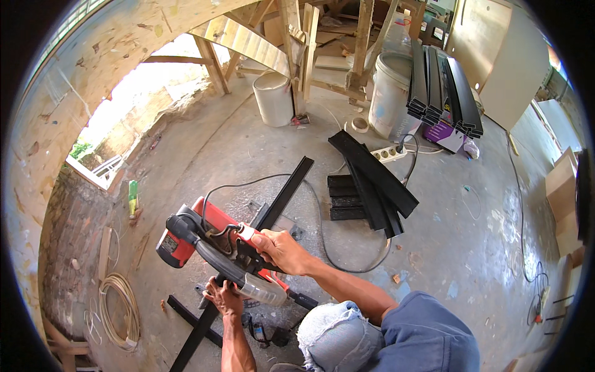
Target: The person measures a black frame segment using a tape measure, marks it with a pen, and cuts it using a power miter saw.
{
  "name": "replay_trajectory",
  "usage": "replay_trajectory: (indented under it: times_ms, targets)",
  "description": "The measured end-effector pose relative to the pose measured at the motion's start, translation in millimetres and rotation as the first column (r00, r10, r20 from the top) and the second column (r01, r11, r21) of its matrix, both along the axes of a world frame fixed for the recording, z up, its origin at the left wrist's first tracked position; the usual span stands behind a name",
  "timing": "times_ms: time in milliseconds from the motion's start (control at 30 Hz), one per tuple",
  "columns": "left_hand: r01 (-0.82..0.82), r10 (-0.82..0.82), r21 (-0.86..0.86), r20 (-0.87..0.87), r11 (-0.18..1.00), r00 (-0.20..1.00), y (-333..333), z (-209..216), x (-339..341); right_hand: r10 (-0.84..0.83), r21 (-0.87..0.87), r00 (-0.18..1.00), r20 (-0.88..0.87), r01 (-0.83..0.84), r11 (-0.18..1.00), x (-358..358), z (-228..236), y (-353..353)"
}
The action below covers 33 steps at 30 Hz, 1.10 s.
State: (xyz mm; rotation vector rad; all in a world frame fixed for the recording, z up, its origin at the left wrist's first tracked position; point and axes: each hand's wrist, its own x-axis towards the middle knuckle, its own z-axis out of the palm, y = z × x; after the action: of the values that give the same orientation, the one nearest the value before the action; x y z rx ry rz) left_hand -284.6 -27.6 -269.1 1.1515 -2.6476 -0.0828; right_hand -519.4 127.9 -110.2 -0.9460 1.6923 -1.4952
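Saw: we see a red and black chop saw point(211, 245) sitting on the concrete floor point(446, 248), its head tipped down over a long black metal bar point(282, 198). Its clear blade guard point(263, 289) faces us.

Right hand: our right hand point(280, 248) is wrapped around the saw's handle, fingers closed tight on it. We judge that this grip is how the head is pressed down on the bar.

Left hand: our left hand point(223, 296) lies low beside the guard, on the bar just below the saw. The fingers curl down around the bar, most likely to keep it from shifting under the blade.

Bar: it runs slantwise through the saw's base, 1 end reaching up the floor away from us, the other passing our left forearm toward the lower edge. It lies flat, so the saw crosses it squarely.

Cord: a black cable point(347, 263) loops from the saw across the floor toward a white power strip point(389, 153), well apart from the blade.

Stock nearby: a small stack of black bars point(372, 183) lies just beyond the saw, within reach. A taller bundle of black bars point(443, 93) leans near 2 white buckets point(390, 93).

Edges: a coil of pale hose point(118, 310) rests at the left by the brick wall, and a green bottle point(132, 197) lies near it.

Knee: our knee in torn denim point(338, 338) sits beside the saw, so we seem to be crouching close over the work.
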Motion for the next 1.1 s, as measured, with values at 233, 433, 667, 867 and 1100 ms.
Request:
replay_trajectory:
  times_ms: [233, 433, 667, 867, 1100]
  targets:
    - [-0.009, 0.009, 0.029, 0.009, 1.000, 1.000, -1, 0, -2, 0.010, -0.036, 1.000, 0.015, -0.010, 0.999, 0, -12, 2]
    - [-0.023, 0.021, 0.056, 0.034, 0.998, 0.999, 0, 2, -3, 0.008, -0.032, 1.000, 0.026, -0.007, 0.999, 0, -5, 1]
    - [-0.035, 0.032, 0.055, 0.056, 0.998, 0.998, 0, 0, -1, 0.018, 0.015, 1.000, -0.013, -0.018, 1.000, -2, 9, -1]
    - [-0.013, 0.013, 0.042, 0.012, 0.999, 1.000, 0, 0, -1, -0.015, -0.049, 1.000, 0.011, 0.015, 0.999, 1, 10, -3]
    - [-0.001, 0.002, 0.031, -0.023, 1.000, 1.000, -1, -3, -1, -0.005, -0.021, 0.999, 0.033, 0.006, 1.000, 0, 8, -4]
